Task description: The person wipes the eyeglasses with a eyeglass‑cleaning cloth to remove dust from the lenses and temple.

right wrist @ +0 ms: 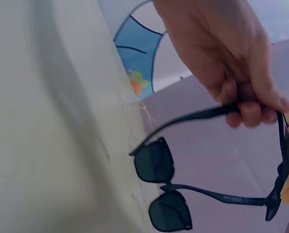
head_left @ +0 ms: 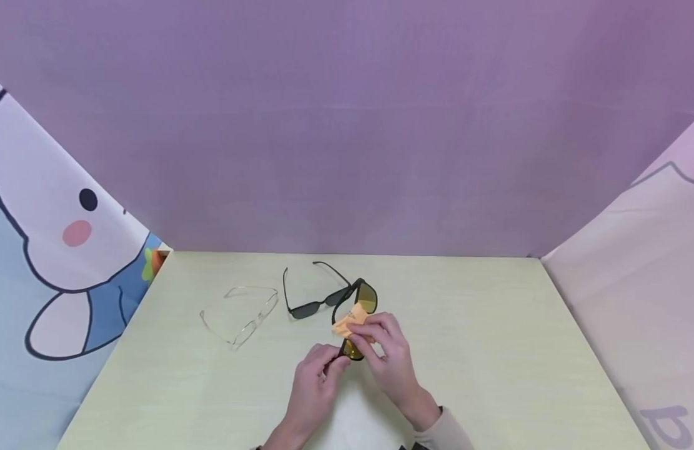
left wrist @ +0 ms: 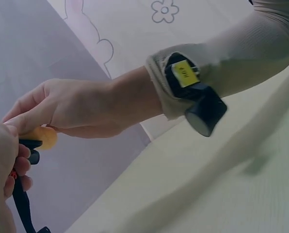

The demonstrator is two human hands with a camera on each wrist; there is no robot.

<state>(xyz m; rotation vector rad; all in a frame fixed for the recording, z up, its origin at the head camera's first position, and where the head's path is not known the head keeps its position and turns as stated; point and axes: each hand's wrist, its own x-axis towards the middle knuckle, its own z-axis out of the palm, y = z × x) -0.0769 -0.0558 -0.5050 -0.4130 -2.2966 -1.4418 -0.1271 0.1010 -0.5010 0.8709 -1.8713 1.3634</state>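
Note:
Yellow-lensed glasses with a black frame (head_left: 367, 298) are held up over the table. My left hand (head_left: 316, 384) grips them near the hinge at the lower end of the frame. In the right wrist view, the left hand (right wrist: 227, 48) has its fingers round a black temple arm (right wrist: 198, 115). My right hand (head_left: 389, 356) pinches an orange cloth (head_left: 351, 320) against the glasses, covering part of the frame and a lens. The left wrist view shows the right hand (left wrist: 76, 107) with the cloth (left wrist: 46, 138) beneath its fingertips.
Dark sunglasses (head_left: 306, 310) lie just beyond the held glasses with their arms unfolded. To their left are thin-framed clear glasses (head_left: 251, 330), also unfolded. The pale table (head_left: 482, 350) meets a purple backdrop (head_left: 347, 156) at its far edge, and printed fabric (head_left: 71, 250) hangs at the left.

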